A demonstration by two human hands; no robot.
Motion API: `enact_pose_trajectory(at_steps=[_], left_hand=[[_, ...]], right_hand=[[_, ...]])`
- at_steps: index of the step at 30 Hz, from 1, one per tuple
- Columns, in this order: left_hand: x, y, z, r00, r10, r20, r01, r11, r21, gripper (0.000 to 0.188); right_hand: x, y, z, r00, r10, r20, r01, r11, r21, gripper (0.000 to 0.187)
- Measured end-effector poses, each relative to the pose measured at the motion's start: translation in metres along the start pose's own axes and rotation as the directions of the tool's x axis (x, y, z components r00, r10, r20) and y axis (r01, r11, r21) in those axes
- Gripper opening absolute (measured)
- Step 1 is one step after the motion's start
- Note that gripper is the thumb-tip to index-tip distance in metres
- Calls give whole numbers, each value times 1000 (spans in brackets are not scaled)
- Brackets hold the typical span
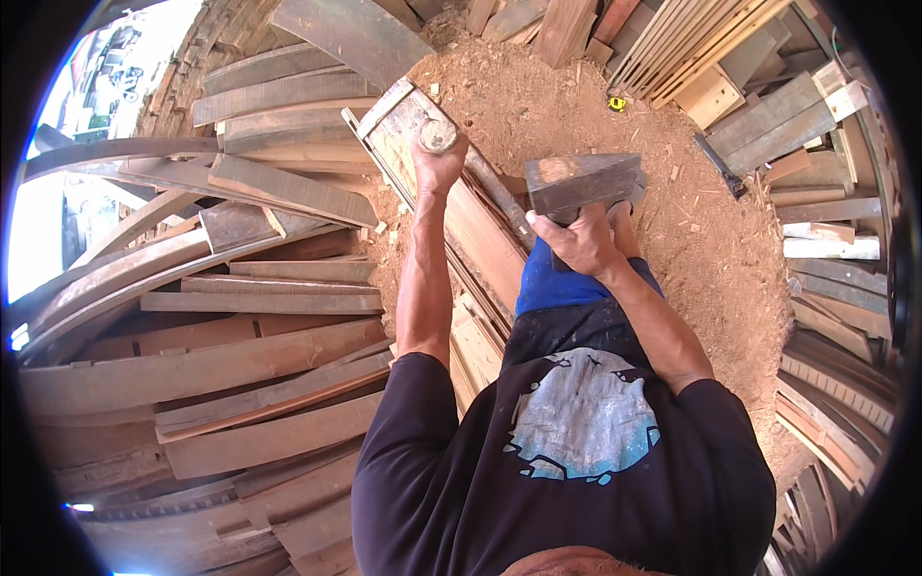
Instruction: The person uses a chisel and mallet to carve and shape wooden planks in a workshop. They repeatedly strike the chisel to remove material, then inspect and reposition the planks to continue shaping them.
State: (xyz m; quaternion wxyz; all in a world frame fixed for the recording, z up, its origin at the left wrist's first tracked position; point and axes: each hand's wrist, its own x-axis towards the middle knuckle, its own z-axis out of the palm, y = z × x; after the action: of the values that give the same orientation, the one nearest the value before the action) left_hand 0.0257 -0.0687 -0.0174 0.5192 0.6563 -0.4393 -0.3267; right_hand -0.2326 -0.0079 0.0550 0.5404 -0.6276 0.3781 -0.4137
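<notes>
- A person in a dark shirt [461, 461] and blue shorts [543, 283] works over a long wooden board [480, 235] in a yard of stacked timber.
- The left hand [442, 175] closes firmly around a round-ended wooden piece [439, 136], seen end-on above the far part of the board; its lower part is hidden by the fist.
- The right hand [584, 245] holds a dark wooden block [600, 182] aloft, well apart from the left fist and to the right of the board; the fingers' exact wrap beneath it cannot be told.
- A slim wooden bar [499, 200] runs slantwise between the two hands, along the board's right side.
- Wood shavings cover the ground [691, 278], where a yellow tape measure [617, 104] lies beyond the block and a long black tool [720, 165] rests farther right.
- Brown planks [221, 365] pile up at left; pale strips [682, 48] fan out at upper right.
</notes>
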Motion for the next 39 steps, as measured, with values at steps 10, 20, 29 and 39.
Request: enact_pose_trajectory(at_steps=[10,20,29,39], left_hand=[[16,2,7,996,-59,-61,63,996,61,13],[-1,-6,18,969,-241,53,246,936,-251,19],[-25,2,19,996,-37,76,31,997,73,25],[-42,-5,16,980,129,150,-136,990,35,41]], right_hand=[[1,-22,-8,1000,9,-26,-11,996,-92,15],[5,-30,-10,993,118,5,-118,991,-57,16],[59,-63,-7,938,-304,-166,288,951,-116,12],[88,-26,-1,956,181,230,21,742,-670,32]])
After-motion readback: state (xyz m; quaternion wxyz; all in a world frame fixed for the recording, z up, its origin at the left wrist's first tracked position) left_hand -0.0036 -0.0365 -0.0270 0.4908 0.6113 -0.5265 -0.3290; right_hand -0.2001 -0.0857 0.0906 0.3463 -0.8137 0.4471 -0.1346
